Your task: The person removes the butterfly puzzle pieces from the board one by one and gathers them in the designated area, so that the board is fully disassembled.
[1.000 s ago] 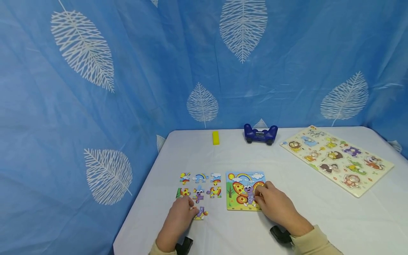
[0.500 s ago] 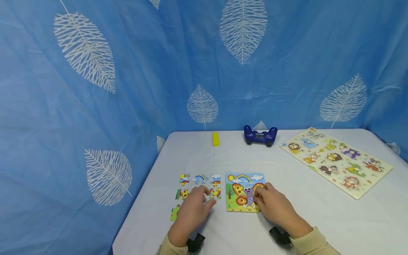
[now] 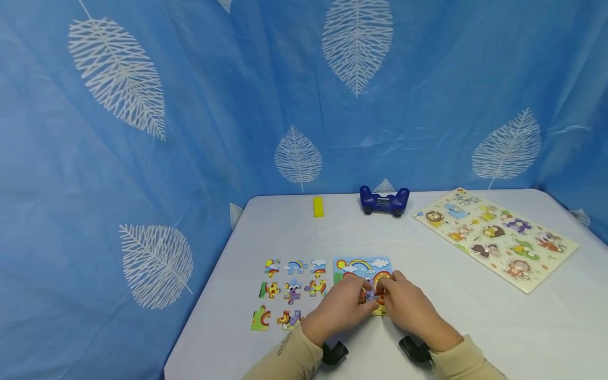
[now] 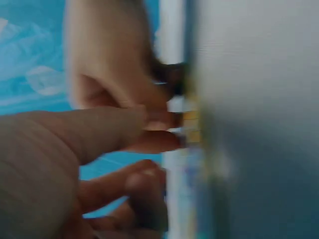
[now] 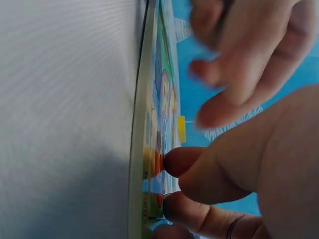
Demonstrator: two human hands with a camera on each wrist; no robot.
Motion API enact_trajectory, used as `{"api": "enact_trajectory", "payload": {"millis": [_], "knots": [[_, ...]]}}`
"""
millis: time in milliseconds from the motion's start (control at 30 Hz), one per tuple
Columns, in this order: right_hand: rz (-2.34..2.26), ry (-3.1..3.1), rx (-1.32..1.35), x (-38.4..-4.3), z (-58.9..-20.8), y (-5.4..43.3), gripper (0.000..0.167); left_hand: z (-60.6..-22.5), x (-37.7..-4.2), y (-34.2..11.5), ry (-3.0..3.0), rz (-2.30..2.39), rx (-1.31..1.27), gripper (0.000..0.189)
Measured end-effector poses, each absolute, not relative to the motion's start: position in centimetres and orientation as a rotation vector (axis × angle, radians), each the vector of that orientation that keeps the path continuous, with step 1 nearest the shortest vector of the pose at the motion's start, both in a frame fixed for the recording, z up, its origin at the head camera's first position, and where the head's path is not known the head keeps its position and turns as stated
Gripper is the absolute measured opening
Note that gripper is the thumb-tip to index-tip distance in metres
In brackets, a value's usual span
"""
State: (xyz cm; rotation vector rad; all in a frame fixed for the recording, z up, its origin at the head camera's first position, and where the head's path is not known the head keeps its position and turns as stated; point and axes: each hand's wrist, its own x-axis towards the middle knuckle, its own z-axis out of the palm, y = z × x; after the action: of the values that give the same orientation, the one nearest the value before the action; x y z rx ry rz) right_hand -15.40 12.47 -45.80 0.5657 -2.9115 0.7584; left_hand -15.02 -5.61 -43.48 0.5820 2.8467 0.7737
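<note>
A square puzzle board with a butterfly and rainbow picture lies on the white table. My right hand is at its lower right, thumb and fingertips gripping a puzzle piece that lies against the board. My left hand reaches over the board from the left, loosely bent fingers close to the right fingertips. Nothing shows between its fingers in the right wrist view, where it is blurred. The two hands cover the lower half of the picture. Several loose puzzle pieces lie in rows left of the board.
A yellow block and a blue game controller lie near the table's back edge. An animal peg puzzle board lies slanted at the right. A blue curtain with white leaves hangs behind.
My left hand has moved right, from the loose pieces to over the puzzle board, uncovering the lower pieces. My right hand keeps its place on the board.
</note>
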Motion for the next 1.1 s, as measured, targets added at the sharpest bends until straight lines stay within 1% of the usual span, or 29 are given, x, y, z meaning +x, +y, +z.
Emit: {"api": "enact_trajectory", "payload": {"millis": [133,267,367,600,733,933,1100], "knots": [[0.799,-2.933,0.564,-15.4,-45.7,12.4,0.016,-45.4,-15.5,-5.0,2.865,0.796,0.598,0.026],[0.807,-2.934,0.541,-15.4,-45.7,12.6,0.017,-46.7,-15.6,-4.7,2.93,0.775,0.619,0.024],[0.809,-2.917,0.524,-15.5,-45.7,12.8,0.017,-47.1,-15.6,-4.6,2.956,0.795,0.616,0.025],[0.82,-2.829,0.432,-15.9,-45.9,12.9,0.009,-46.9,-15.6,-4.7,2.953,0.814,0.585,0.027],[0.789,-2.743,0.394,-16.2,-46.1,13.0,0.015,-46.8,-15.6,-4.7,2.961,0.799,0.583,0.025],[0.74,-2.808,0.514,-16.2,-46.3,13.0,0.026,-46.9,-15.6,-4.9,2.967,0.801,0.596,0.025],[0.724,-2.873,0.548,-16.2,-46.1,13.0,0.027,-46.9,-15.4,-5.0,2.991,0.772,0.626,0.026]]}}
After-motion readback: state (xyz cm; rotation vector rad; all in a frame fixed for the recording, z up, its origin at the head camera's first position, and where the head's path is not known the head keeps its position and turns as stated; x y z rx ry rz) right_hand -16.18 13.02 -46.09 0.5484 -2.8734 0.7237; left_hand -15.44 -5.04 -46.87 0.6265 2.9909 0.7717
